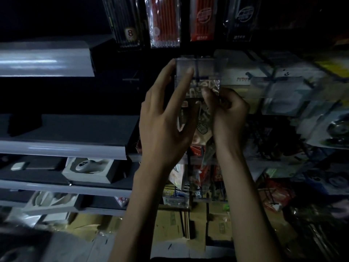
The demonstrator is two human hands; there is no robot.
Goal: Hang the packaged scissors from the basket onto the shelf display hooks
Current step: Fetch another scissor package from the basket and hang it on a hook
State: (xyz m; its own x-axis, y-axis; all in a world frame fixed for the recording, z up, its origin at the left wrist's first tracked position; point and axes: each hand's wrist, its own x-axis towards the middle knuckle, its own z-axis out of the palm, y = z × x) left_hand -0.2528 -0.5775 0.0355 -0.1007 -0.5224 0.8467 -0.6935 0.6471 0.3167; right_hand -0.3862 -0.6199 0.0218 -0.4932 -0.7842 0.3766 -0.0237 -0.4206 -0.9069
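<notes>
At mid-shelf height, L hand (166, 114) pinched clear tag plate (205, 67), R hand (229, 112) pinched scissors pack (198, 89) top. Hanging step, prob.; next: thread hole onto hook, unclear in dark.

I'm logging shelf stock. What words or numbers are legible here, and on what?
"8": round sticker on the black pen pack.
Red pack: logo and characters, too blurred to read.
White box: small print, blurred.
Package in the right hand, below the clear flap the left hand pinches: print unreadable.
</notes>
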